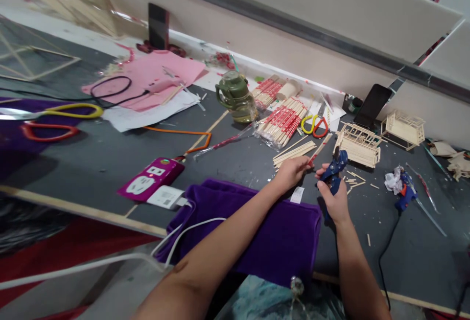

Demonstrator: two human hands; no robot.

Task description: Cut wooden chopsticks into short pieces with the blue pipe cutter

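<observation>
My left hand (293,171) is closed on a light wooden chopstick with a red printed part (318,149), which points up and to the right. Beside it, my right hand (336,200) grips a dark blue hand cutter (334,171), its head up near the stick; whether they touch I cannot tell. Several loose wooden sticks (296,154) lie just beyond my left hand. Short cut stick pieces (354,181) are scattered to the right of the cutter. A folded purple cloth (271,237) lies under my forearms, with a small white paper (297,194) at its edge.
Behind stand a green jug (237,97), packed chopsticks (282,122), yellow-and-red scissors (315,126) and small stick models (358,148), (404,129). A blue glue gun (407,193) with a black cord lies right. At left are a purple power socket (152,178), white charger (165,196) and larger scissors (55,119).
</observation>
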